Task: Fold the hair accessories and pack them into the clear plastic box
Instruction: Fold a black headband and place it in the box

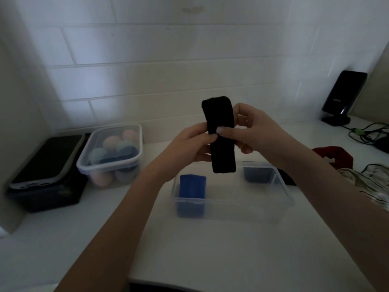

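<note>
I'm looking down on a white table (210, 249) set against a tiled wall, and on it, just below my hands, sits the clear rectangular plastic box (280, 199) with its lid off. Inside it a folded bright blue fabric band (192, 191) stands at the left end and a darker blue folded piece (257, 174) sits at the far right corner, leaving the middle free. Above the box I hold a black soft fabric headband (220, 133), already doubled flat, its long axis running nearly vertical with the lower end hanging toward the box opening. My left hand (189, 144) pinches its middle from the left, fingers (210, 137) closed on the cloth; my right hand (252, 129) grips it from the right, thumb pressed across the front. Both are equally near, so I judge another fold comes next, then a drop straight down into the gap.
</note>
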The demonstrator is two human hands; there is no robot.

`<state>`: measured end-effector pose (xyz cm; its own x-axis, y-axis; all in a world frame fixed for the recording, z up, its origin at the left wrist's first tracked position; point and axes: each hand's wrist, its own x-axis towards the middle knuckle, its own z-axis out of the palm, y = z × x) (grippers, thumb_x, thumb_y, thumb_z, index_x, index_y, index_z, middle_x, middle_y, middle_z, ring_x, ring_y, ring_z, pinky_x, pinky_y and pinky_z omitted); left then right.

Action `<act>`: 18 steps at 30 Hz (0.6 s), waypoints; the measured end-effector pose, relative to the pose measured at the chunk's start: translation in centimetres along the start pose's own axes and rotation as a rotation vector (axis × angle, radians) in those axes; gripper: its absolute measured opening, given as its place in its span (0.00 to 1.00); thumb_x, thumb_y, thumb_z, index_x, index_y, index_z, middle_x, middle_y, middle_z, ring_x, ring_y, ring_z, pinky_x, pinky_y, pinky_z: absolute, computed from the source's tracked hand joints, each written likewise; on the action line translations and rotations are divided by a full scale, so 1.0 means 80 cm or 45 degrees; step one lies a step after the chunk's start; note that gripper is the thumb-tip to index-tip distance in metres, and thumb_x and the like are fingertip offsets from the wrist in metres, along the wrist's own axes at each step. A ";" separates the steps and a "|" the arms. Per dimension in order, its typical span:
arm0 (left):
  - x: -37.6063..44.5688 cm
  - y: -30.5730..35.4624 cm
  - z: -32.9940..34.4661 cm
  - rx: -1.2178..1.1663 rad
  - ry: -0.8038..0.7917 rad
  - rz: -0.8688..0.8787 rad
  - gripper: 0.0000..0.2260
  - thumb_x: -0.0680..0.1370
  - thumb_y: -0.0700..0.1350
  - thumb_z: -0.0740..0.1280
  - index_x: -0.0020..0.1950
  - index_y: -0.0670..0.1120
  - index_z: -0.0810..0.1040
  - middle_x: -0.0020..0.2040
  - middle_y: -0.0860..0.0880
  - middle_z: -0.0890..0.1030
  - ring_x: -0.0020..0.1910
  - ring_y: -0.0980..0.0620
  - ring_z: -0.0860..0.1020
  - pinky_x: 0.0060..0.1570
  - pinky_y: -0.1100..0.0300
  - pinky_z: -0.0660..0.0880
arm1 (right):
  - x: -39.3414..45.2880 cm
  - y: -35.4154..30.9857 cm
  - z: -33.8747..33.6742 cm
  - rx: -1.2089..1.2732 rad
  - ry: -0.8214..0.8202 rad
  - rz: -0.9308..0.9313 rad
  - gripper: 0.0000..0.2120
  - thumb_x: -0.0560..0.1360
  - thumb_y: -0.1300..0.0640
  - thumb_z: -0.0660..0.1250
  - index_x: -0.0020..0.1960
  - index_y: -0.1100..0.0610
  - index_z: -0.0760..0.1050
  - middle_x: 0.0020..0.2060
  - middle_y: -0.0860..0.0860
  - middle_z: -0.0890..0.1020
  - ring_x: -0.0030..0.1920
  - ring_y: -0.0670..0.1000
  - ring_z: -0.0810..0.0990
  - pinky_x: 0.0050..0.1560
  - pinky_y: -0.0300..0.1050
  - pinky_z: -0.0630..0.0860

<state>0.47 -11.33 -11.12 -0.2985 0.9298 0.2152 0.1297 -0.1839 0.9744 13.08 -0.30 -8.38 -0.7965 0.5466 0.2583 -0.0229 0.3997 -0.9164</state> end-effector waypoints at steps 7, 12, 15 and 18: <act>-0.002 -0.001 0.001 0.109 0.021 0.073 0.10 0.76 0.35 0.64 0.54 0.48 0.77 0.45 0.51 0.84 0.45 0.57 0.83 0.45 0.63 0.80 | -0.001 -0.003 -0.002 -0.027 -0.035 0.000 0.11 0.70 0.59 0.72 0.45 0.64 0.74 0.26 0.48 0.77 0.22 0.44 0.69 0.21 0.36 0.64; -0.001 0.001 -0.005 0.056 0.062 0.027 0.09 0.79 0.41 0.61 0.57 0.48 0.76 0.51 0.48 0.83 0.53 0.52 0.82 0.53 0.58 0.79 | -0.002 -0.007 -0.010 0.005 -0.043 -0.050 0.02 0.71 0.61 0.71 0.42 0.55 0.79 0.28 0.47 0.81 0.27 0.43 0.76 0.22 0.35 0.68; -0.003 -0.002 -0.001 0.072 0.008 0.011 0.09 0.79 0.42 0.61 0.58 0.49 0.76 0.52 0.49 0.83 0.54 0.54 0.82 0.52 0.61 0.79 | -0.002 -0.003 -0.003 -0.091 -0.010 -0.058 0.05 0.70 0.59 0.73 0.38 0.53 0.78 0.27 0.45 0.79 0.27 0.42 0.75 0.23 0.35 0.67; -0.002 -0.003 -0.001 0.095 0.048 0.012 0.11 0.78 0.41 0.62 0.60 0.45 0.75 0.54 0.46 0.83 0.54 0.51 0.82 0.54 0.59 0.79 | 0.002 0.000 0.000 -0.080 0.032 -0.045 0.10 0.69 0.59 0.74 0.43 0.51 0.73 0.32 0.46 0.79 0.29 0.45 0.77 0.22 0.36 0.68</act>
<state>0.39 -11.47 -11.35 -0.3319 0.9154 0.2278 0.2025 -0.1667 0.9650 12.99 -0.23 -8.33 -0.7802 0.5497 0.2983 -0.0118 0.4639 -0.8858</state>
